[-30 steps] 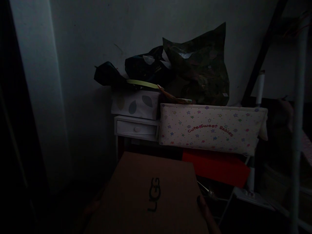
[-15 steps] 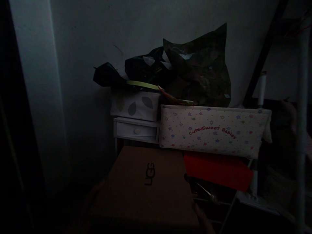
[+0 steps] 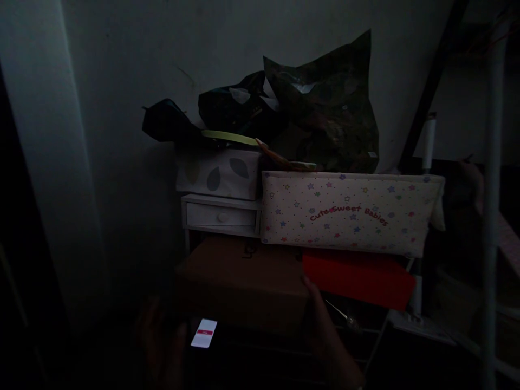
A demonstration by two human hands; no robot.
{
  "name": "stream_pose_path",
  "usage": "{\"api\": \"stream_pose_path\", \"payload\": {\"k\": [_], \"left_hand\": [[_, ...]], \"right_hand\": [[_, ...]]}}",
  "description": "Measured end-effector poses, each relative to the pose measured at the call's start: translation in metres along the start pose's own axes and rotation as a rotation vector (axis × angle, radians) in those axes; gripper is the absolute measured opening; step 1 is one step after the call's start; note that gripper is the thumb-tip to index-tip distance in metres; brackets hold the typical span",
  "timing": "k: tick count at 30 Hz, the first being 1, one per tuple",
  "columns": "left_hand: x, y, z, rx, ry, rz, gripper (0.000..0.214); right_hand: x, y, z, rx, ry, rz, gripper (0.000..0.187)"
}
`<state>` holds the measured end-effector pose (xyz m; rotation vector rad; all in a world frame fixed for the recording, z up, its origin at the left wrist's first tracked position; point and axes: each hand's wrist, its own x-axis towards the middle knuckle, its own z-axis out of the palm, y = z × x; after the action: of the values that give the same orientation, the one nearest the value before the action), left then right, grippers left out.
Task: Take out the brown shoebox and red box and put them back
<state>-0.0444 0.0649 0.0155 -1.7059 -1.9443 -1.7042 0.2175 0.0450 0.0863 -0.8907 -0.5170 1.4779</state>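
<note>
A brown cardboard shoe box [image 3: 241,284] with a dark UGG logo sits low in the middle of the view, beneath a small white drawer unit [image 3: 221,215]. My right hand [image 3: 327,333] is at its front right corner, with the fingertips on the cardboard. My left hand [image 3: 160,344] is dim, just below the box's front left corner. Beside that hand glows the lit screen of a phone [image 3: 203,333], showing a red band. The darkness hides whether the left hand holds the phone.
A quilted "Cute Sweet Babies" storage case [image 3: 349,214] sits to the right of the drawers, above a red box [image 3: 357,279]. A leaf-patterned box [image 3: 215,173] and dark glossy bags [image 3: 325,103] are piled on top. A white pole [image 3: 492,216] stands at the right.
The cardboard box has moved away from me, in under the drawer unit, and its logo has slid almost out of sight. The lit phone screen has appeared near my left hand.
</note>
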Motion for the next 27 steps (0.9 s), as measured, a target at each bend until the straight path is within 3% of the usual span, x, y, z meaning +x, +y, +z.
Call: {"api": "stream_pose_path", "payload": {"k": [3, 7, 11, 16, 22, 27], "left_hand": [[-0.008, 0.02, 0.014, -0.029, -0.044, 0.117, 0.072], [-0.003, 0.029, 0.039, 0.041, -0.155, 0.243, 0.068], [0.001, 0.028, 0.056, 0.105, -0.195, 0.254, 0.069], [0.001, 0.026, 0.07, 0.119, -0.208, 0.234, 0.071], [0.003, 0.023, 0.078, 0.096, -0.26, 0.206, 0.069], [0.005, 0.023, 0.078, 0.1, -0.26, 0.222, 0.07]], "right_hand": [[0.015, -0.004, 0.01, 0.0, -0.065, -0.012, 0.066], [0.034, 0.003, 0.012, 0.003, -0.114, -0.139, 0.069], [0.049, 0.02, 0.0, -0.021, -0.004, -0.381, 0.071], [0.065, 0.032, -0.017, -0.321, 0.055, -0.563, 0.069], [0.072, 0.026, -0.031, -0.529, 0.051, -0.618, 0.061], [0.056, 0.012, -0.059, -0.926, 0.267, -0.9, 0.046]]}}
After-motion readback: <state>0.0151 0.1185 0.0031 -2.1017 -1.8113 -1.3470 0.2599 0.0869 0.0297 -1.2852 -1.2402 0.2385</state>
